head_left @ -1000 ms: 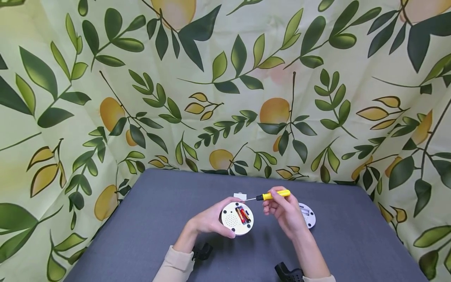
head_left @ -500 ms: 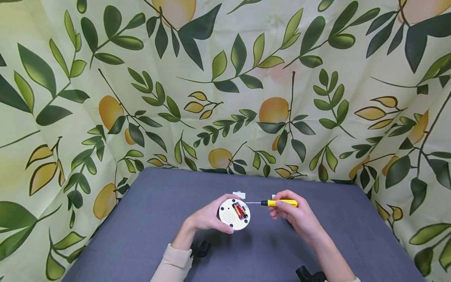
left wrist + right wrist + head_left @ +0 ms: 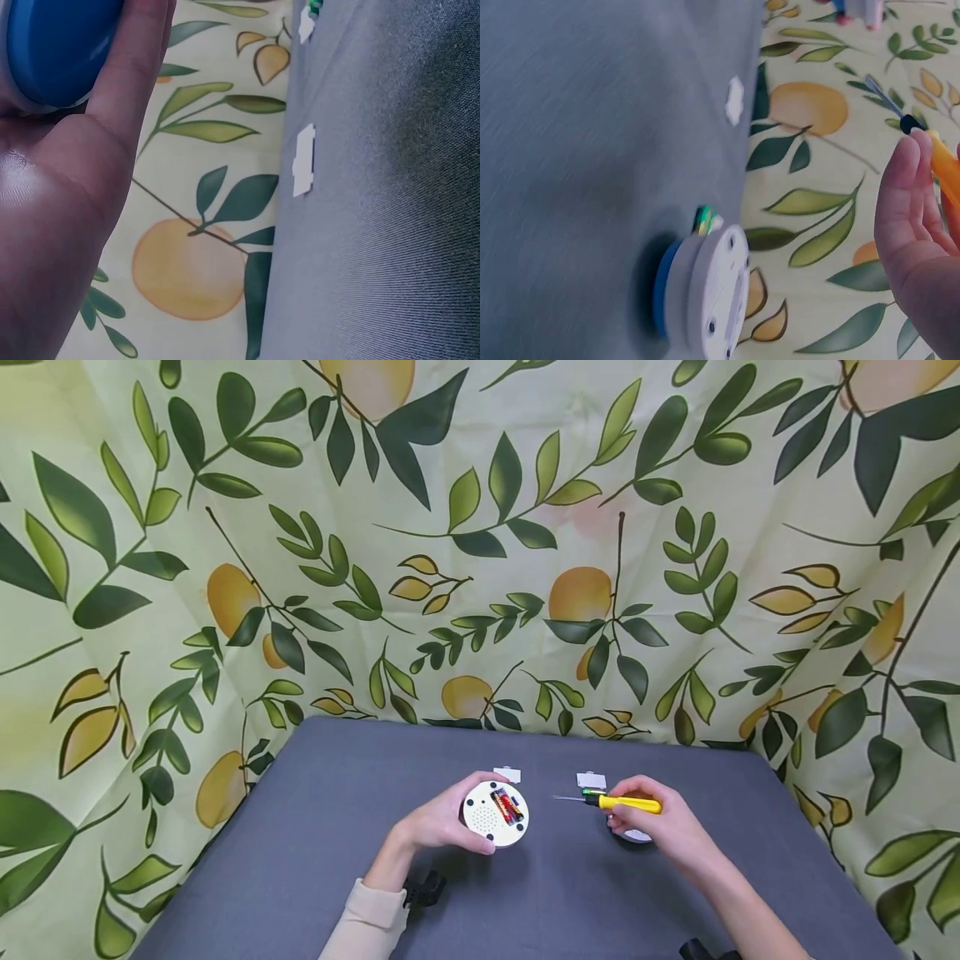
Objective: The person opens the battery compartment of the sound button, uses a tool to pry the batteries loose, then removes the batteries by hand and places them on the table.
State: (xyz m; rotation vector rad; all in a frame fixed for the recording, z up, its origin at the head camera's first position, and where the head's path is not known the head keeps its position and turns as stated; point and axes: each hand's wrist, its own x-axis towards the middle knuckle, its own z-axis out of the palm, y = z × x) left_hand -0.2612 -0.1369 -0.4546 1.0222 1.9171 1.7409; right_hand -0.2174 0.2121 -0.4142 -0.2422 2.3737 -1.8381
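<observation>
My left hand (image 3: pixel 442 820) grips a round white device (image 3: pixel 482 820) by its edge, above the table. Its underside faces me, with speaker holes, dark feet and red batteries (image 3: pixel 507 807) in an uncovered compartment. The blue face (image 3: pixel 64 49) on its other side shows in the left wrist view. My right hand (image 3: pixel 671 828) pinches a yellow-handled screwdriver (image 3: pixel 633 805), whose metal tip points left, apart from the device. Partly hidden behind that hand, a second round device (image 3: pixel 724 296) lies on the table, blue side down, beside something green, apparently a battery (image 3: pixel 703 220).
Two white battery covers lie on the grey table (image 3: pixel 375 777): one cover (image 3: pixel 507 774) behind the held device, another cover (image 3: pixel 591 780) farther right. A leaf-and-fruit patterned cloth (image 3: pixel 480 568) hangs along the table's back and sides.
My right hand has drawn the screwdriver away to the right, off the held device. The right cover and the green thing have come into view. My left hand has shifted slightly left.
</observation>
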